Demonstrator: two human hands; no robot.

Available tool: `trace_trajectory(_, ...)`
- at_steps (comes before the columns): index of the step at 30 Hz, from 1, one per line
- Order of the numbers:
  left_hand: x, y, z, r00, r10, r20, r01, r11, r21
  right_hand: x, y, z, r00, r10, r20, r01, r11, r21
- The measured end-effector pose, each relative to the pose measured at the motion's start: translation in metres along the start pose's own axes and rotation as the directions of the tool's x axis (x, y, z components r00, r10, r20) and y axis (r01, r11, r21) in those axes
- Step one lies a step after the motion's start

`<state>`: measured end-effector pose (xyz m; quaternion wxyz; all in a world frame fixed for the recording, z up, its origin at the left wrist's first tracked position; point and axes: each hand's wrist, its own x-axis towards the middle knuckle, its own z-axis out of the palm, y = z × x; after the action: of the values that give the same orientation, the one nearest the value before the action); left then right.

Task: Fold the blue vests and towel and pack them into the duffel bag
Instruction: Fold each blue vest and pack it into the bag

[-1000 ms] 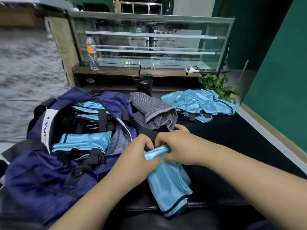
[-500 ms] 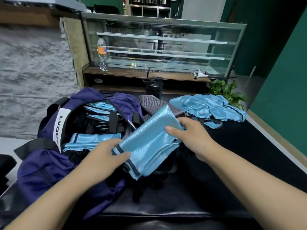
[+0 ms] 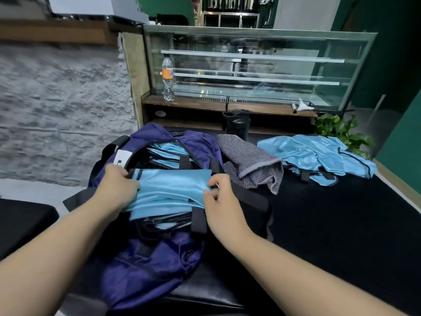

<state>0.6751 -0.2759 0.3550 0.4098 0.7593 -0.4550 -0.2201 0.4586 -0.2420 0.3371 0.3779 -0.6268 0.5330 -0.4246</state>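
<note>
Both hands, left hand (image 3: 118,190) and right hand (image 3: 219,197), fingers grasping a glossy, folded rectangular blue vest (image 3: 170,190), long axis left-right, over the open navy duffel bag (image 3: 145,270).

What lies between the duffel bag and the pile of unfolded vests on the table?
In the head view, the grey towel lies crumpled between the duffel bag and the pile of unfolded vests.

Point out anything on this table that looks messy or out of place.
The grey towel lies crumpled beside the duffel bag, unfolded. Behind it, a heap of blue vests lies rumpled on the black table. Nothing looks spilled or damaged.
</note>
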Motion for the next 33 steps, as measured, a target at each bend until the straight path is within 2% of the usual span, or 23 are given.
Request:
trace_trajectory(1, 0.006, -0.001, -0.004, 0.997, 0.060, -0.042, -0.057, 0.996, 0.074, 0.006, -0.003, 0.005, 0.999, -0.013, 0.036, 0.014, 1.000, -0.013)
trace_trajectory(3, 0.013, 0.000, -0.012, 0.988, 0.151, -0.041, -0.142, 0.973, 0.181, 0.016, -0.009, 0.015, 0.995, -0.006, 0.098, 0.012, 0.998, -0.054)
trace_trajectory(6, 0.019, 0.001, -0.014, 0.988, 0.157, 0.006, -0.153, 0.951, 0.269, 0.028, -0.007, 0.030, 0.990, 0.056, 0.129, -0.047, 0.996, -0.074)
trace_trajectory(8, 0.022, -0.001, -0.009, 0.979, 0.175, 0.105, -0.201, 0.909, 0.364, 0.034, 0.002, 0.036, 0.988, 0.100, 0.117, -0.095, 0.994, -0.053)
trace_trajectory(11, 0.020, -0.006, -0.002, 0.938, 0.265, 0.221, -0.335, 0.853, 0.400, 0.039, 0.015, 0.041, 0.978, 0.183, 0.100, -0.188, 0.981, 0.051)
trace_trajectory(13, 0.012, -0.010, -0.001, 0.917, 0.363, 0.163, -0.398, 0.823, 0.405, 0.041, 0.022, 0.042, 0.956, 0.269, 0.120, -0.288, 0.939, 0.187)
trace_trajectory(15, -0.004, -0.013, 0.001, 0.857, 0.510, 0.078, -0.492, 0.761, 0.423, 0.043, 0.027, 0.042, 0.930, 0.335, 0.152, -0.367, 0.877, 0.310)
trace_trajectory(17, -0.023, -0.014, 0.007, 0.804, 0.584, 0.112, -0.567, 0.695, 0.443, 0.046, 0.028, 0.042, 0.919, 0.362, 0.160, -0.395, 0.833, 0.387)
trace_trajectory(19, -0.040, -0.014, 0.016, 0.828, 0.506, 0.244, -0.556, 0.678, 0.480, 0.049, 0.026, 0.041, 0.911, 0.381, 0.156, -0.409, 0.794, 0.451)
trace_trajectory(21, -0.046, -0.023, 0.026, 0.880, 0.312, 0.359, -0.469, 0.692, 0.549, 0.051, 0.025, 0.043, 0.905, 0.392, 0.163, -0.420, 0.770, 0.480)
trace_trajectory(22, -0.045, -0.027, 0.028, 0.887, 0.234, 0.398, -0.438, 0.694, 0.571, 0.051, 0.024, 0.045, 0.900, 0.401, 0.170, -0.432, 0.774, 0.463)
trace_trajectory(25, -0.037, -0.033, 0.031, 0.876, 0.149, 0.458, -0.434, 0.657, 0.616, 0.051, 0.025, 0.049, 0.881, 0.414, 0.228, -0.473, 0.781, 0.408)
trace_trajectory(27, -0.029, -0.032, 0.033, 0.869, 0.111, 0.482, -0.438, 0.626, 0.645, 0.046, 0.023, 0.042, 0.909, 0.331, 0.254, -0.388, 0.895, 0.222)
trace_trajectory(29, -0.022, -0.028, 0.036, 0.855, 0.068, 0.514, -0.441, 0.617, 0.652, 0.043, 0.023, 0.037, 0.940, 0.179, 0.291, -0.163, 0.984, -0.077)
trace_trajectory(31, -0.020, -0.022, 0.035, 0.840, 0.031, 0.542, -0.429, 0.648, 0.629, 0.039, 0.025, 0.034, 0.932, 0.106, 0.346, -0.016, 0.967, -0.254)
trace_trajectory(33, -0.019, -0.013, 0.032, 0.820, -0.001, 0.572, -0.407, 0.702, 0.585, 0.036, 0.026, 0.031, 0.922, 0.094, 0.377, 0.038, 0.944, -0.327)
